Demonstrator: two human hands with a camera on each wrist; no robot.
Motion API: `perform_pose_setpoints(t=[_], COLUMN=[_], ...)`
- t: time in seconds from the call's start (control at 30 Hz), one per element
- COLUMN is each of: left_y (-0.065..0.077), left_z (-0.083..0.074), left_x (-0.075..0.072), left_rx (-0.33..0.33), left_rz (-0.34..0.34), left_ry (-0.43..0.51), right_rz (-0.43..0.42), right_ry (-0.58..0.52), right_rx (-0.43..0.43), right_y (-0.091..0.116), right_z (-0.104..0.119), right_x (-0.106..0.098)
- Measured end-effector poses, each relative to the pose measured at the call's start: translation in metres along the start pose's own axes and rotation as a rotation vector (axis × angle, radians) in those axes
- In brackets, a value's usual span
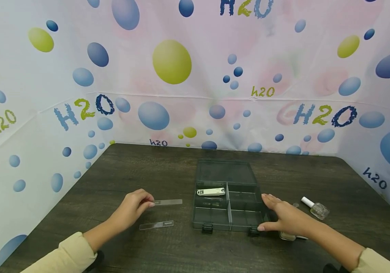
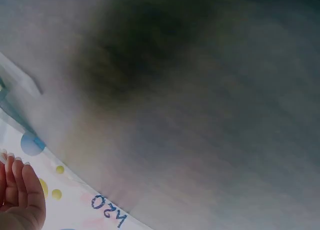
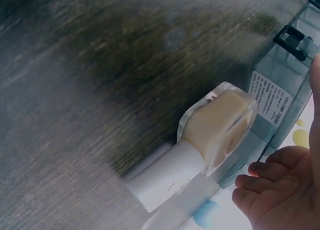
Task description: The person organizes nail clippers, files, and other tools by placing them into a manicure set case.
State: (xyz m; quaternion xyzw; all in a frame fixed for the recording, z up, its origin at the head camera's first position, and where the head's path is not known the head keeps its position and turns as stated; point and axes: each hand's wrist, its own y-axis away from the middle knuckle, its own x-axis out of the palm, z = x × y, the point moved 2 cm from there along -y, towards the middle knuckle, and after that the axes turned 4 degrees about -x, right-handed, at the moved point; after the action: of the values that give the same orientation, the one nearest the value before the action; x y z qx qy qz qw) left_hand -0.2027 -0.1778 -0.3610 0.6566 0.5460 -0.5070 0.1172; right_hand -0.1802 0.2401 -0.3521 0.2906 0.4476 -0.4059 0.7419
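Between thumb and fingers my left hand (image 1: 131, 207) pinches one end of a flat, translucent nail file (image 1: 169, 202), left of the box. A second nail file (image 1: 156, 225) lies on the table just below it. The clear dark-tinted divided box (image 1: 212, 226) stands with its lid (image 1: 225, 172) tipped back. Inside its back left compartment lies a nail clipper (image 1: 211, 192), with a thin metal piece below it. My right hand (image 1: 285, 216) rests against the box's right side, fingers extended, thumb at the front corner. The left wrist view shows only part of the left hand (image 2: 22, 195).
A clear nail polish bottle (image 1: 319, 211) with a white cap lies right of my right hand. Partly under that hand, a beige nail polish bottle (image 3: 215, 125) lies on its side by the box. The dark wooden table (image 1: 154, 170) meets a printed curtain (image 1: 195, 125) behind.
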Motion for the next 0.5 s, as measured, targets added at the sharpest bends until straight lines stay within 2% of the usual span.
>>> perform_pose_setpoints(t=[0.27,0.5], left_y=[-0.007,-0.013], left_z=[-0.005,-0.013], left_x=[0.005,0.010], left_rx=[-0.028,-0.039], left_rz=[-0.056,-0.041], left_ry=[0.021,0.033], right_rz=[-0.006,-0.007], right_ry=[0.006,0.005], right_rx=[0.001,0.001], right_y=[0.000,0.000], right_z=[-0.001,-0.001], right_x=[0.001,0.001])
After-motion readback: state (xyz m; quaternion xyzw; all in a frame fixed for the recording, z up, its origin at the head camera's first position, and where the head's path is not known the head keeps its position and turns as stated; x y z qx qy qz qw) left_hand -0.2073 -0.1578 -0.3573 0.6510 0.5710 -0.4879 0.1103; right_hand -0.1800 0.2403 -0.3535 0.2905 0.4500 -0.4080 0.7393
